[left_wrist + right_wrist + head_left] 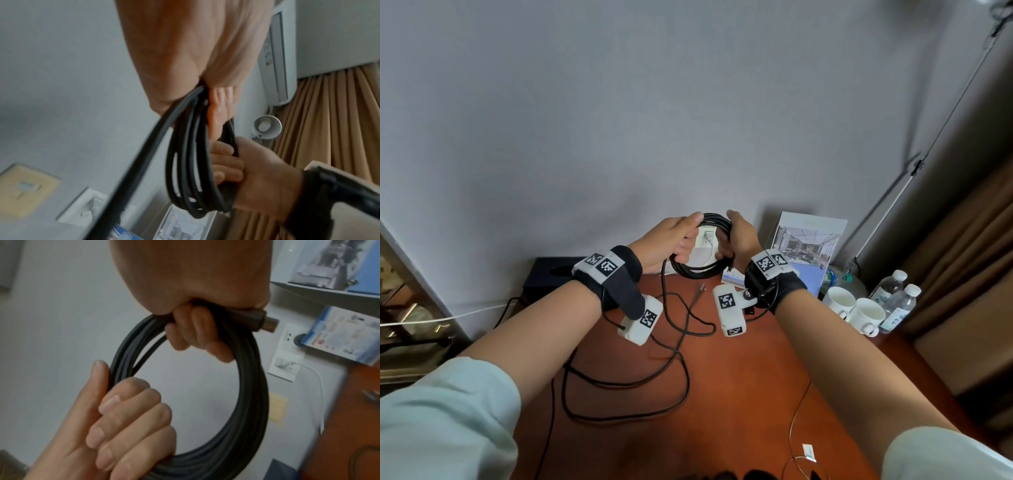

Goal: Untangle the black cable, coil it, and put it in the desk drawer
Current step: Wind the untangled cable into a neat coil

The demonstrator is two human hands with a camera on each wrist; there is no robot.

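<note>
Black cable (700, 246) sits mostly coiled above the desk (739, 377), your left hand (671, 241) and right hand (739, 240) both curled tight around the loops. Feed the loose tail (626, 373) in evenly, matching loop size. No drawer is visible.

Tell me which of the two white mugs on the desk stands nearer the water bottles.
The right-hand mug, nearer the person. It stands right beside the water bottles; the other mug sits to its left, farther from them.
</note>
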